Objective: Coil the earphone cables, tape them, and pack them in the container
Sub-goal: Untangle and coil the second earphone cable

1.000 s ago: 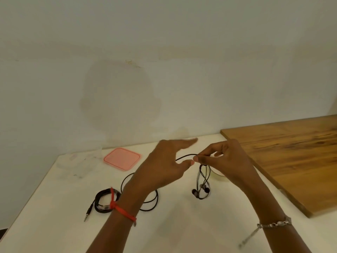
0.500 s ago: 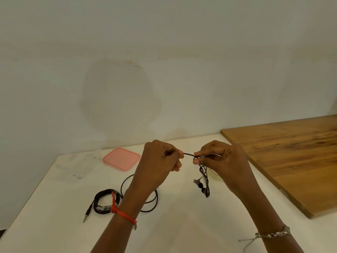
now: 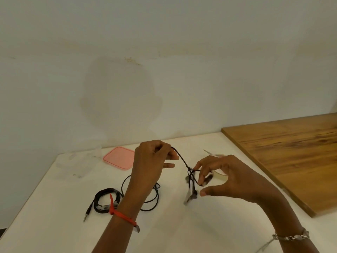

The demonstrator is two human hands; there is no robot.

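Earphone cable (image 3: 182, 158) pinched in left hand (image 3: 151, 161) (fingers curled); right hand (image 3: 229, 177), fingers spread, touches it.

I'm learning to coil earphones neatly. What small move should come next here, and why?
Probably the right hand should wrap another turn of earphone cable round its fingers: the left hand pinches it taut, only a small bunch hangs by the earbuds, and loose cable lies uncoiled on the table.

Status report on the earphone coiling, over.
Left hand grips black earphone cable, held up. Right hand spread at the dangling loops, grip unclear. Tape roll behind right hand; nothing blocking.
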